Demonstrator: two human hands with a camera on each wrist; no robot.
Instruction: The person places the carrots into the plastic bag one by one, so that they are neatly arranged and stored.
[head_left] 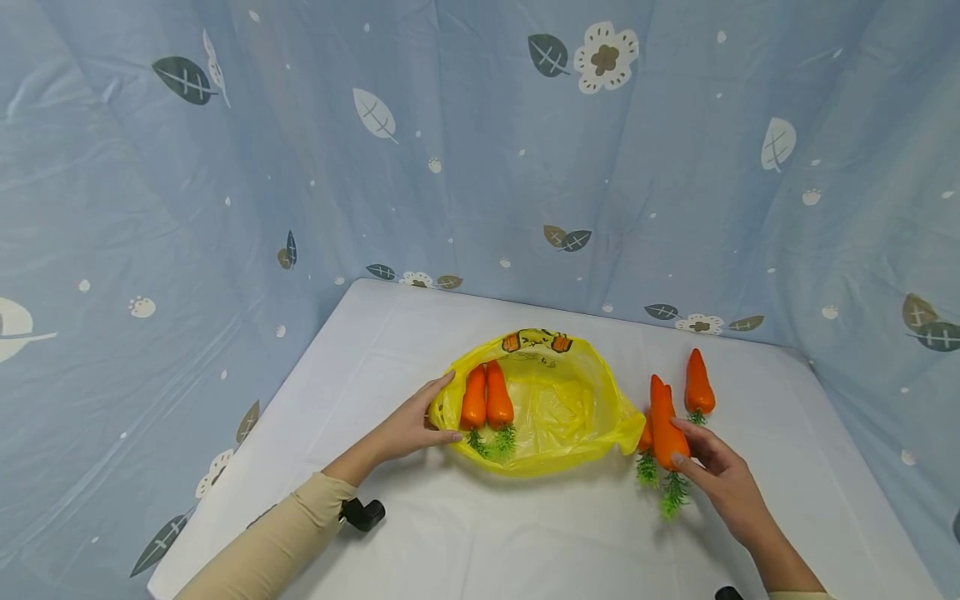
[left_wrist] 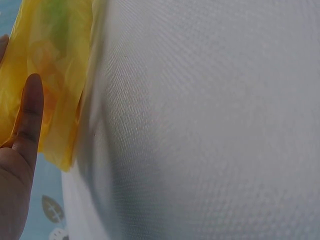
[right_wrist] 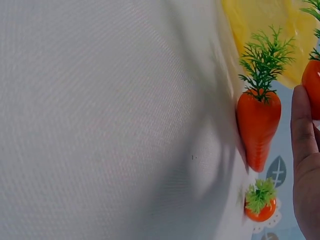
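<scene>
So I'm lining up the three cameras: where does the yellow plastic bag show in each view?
Head: the yellow plastic bag lies mid-table, two carrots on it, the left hand holding its left edge.
Left wrist: top left corner, against the thumb.
Right wrist: a strip at the top right, behind a carrot's green top.
Shared landmark: the white tablecloth under the bag in all three views.

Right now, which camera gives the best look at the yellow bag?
The head view: the whole yellow bag lies open with two carrots inside. The left wrist view shows only one edge by the thumb; the right wrist view shows a corner.
</scene>
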